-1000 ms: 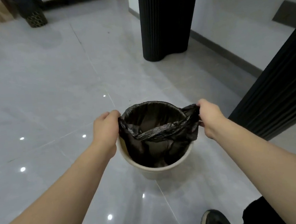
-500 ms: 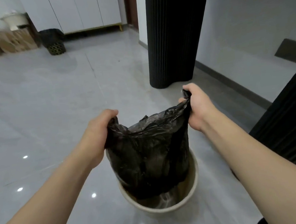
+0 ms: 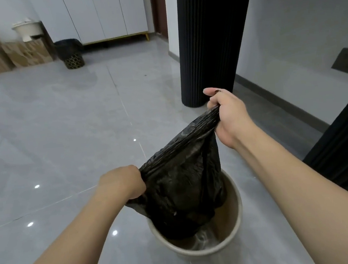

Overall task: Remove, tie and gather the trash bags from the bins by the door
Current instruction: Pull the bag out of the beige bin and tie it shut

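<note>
I have both hands on the black trash bag point(image 3: 187, 184), one at each end of its mouth. My left hand point(image 3: 121, 185) is fisted around the near-left edge, low and close to the bin; my right hand point(image 3: 229, 115) is curled tight on the opposite edge and held much higher and further out, so the top of the bag stretches in a slanted line between the two fists. The bag hangs from that line with its lower part inside the beige bin point(image 3: 237, 228), which stands on the grey tiled floor point(image 3: 61, 133). The liner is off the rim all the way round as far as I can see, and the inside wall of the bin shows bare on the right side.

My reading is that this first bag is partly out: freed from the rim and lifted, but its bottom is not yet clear of the bin. What is left for it is to finish the lift, bring the two edges together and knot them. I cannot tell how much is inside it.

Across the room a dark bin with a black liner point(image 3: 70, 52) sits by the cardboard boxes point(image 3: 25, 53), liner in place, so that one looks untouched, and nothing is gathered yet
</note>
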`<action>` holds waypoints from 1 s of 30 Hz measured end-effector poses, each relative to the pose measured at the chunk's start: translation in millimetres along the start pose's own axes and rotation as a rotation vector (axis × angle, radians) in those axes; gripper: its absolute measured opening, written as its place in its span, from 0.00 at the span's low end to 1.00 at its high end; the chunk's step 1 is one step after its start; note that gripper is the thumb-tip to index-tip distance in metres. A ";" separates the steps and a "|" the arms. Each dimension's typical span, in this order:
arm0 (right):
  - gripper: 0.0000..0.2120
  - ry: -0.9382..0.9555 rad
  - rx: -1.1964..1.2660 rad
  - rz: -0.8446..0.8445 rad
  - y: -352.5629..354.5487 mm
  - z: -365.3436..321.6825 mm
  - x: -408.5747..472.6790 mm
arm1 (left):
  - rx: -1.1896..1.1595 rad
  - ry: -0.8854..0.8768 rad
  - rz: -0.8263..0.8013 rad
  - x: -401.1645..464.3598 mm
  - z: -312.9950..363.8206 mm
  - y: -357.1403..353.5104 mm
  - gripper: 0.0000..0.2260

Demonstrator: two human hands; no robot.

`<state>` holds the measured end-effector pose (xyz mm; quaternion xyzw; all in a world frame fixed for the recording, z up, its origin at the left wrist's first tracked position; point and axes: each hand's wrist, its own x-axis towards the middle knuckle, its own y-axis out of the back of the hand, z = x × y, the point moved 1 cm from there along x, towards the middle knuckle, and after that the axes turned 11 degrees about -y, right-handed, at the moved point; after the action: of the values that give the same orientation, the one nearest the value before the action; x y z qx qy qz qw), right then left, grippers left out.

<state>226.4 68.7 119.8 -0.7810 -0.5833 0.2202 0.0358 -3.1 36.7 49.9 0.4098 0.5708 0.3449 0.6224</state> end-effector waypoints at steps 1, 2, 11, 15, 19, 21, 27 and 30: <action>0.15 0.010 0.038 -0.023 -6.2 -4.0 -1.1 | -0.009 0.012 0.036 1.5 -3.2 1.9 0.04; 0.15 0.019 0.070 -0.041 -12.6 -7.8 -1.2 | -0.041 0.020 0.081 4.0 -7.5 4.5 0.05; 0.12 0.060 0.414 -0.269 -85.8 -65.6 6.9 | -1.112 -0.108 0.777 10.7 -43.9 66.7 0.08; 0.11 0.053 0.505 -0.385 -117.7 -79.9 7.0 | -1.044 -0.184 1.091 -0.7 -67.1 90.5 0.08; 0.11 0.070 0.514 -0.481 -142.4 -81.6 6.6 | -0.858 -0.204 1.330 -20.9 -84.3 95.0 0.06; 0.11 0.064 0.519 -0.505 -152.7 -74.0 8.3 | -0.781 -0.221 1.433 -31.9 -89.2 89.7 0.09; 0.12 -0.034 0.312 -0.421 -171.3 -20.0 15.2 | -0.630 -0.188 1.310 -20.1 -110.5 46.1 0.12; 0.13 -0.039 -0.051 -0.260 -170.3 29.3 30.0 | -0.396 -0.156 1.078 -5.7 -123.1 14.1 0.07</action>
<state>69.3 144.5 137.5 -0.6950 -0.6855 0.2142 0.0329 -125.4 51.9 63.6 0.5424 0.1585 0.6823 0.4639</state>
